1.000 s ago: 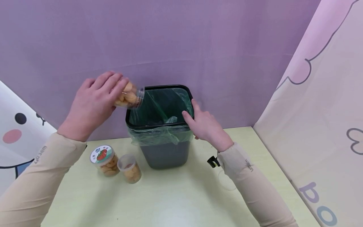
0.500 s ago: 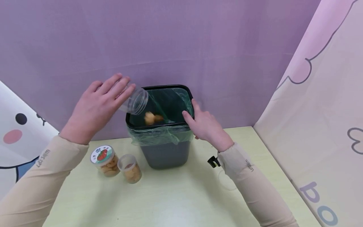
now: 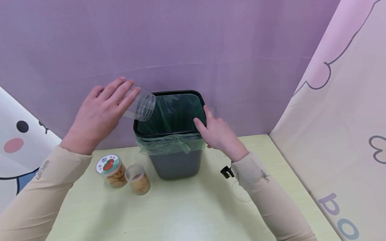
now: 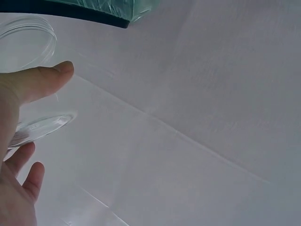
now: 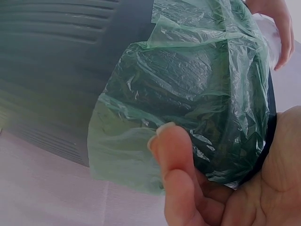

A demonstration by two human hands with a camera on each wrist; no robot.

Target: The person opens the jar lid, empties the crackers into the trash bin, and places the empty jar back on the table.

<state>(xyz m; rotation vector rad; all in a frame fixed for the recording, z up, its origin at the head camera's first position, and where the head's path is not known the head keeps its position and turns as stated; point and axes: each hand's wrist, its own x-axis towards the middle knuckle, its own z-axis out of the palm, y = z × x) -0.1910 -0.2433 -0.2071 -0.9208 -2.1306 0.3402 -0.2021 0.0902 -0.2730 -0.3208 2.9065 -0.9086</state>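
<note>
In the head view my left hand [image 3: 101, 115] grips a clear plastic jar [image 3: 140, 105], tipped sideways with its mouth over the left rim of a grey trash bin [image 3: 176, 167]. The jar looks see-through from end to end. Its base [image 4: 44, 129] shows between thumb and fingers in the left wrist view. A green trash bag [image 3: 172, 144] lines the bin and folds down outside the black rim. At the right rim, my right hand [image 3: 221, 134] holds on, thumb inside and fingers outside over the bag [image 5: 174, 80]. The bin's bottom is hidden.
A lidded jar of cookies [image 3: 112, 170] with a tomato label stands left of the bin on the pale table [image 3: 169, 214]. Beside it is a smaller uncovered tub [image 3: 138, 180] with tan pieces. A clear round lid [image 3: 241, 191] lies near my right forearm. Purple cloth [image 3: 193, 40] hangs behind.
The tan cookies in the held jar have tumbled out into the bin, and the jar now appears emptied. My left hand tipped it further, then drew back slightly. My right hand stayed put.
</note>
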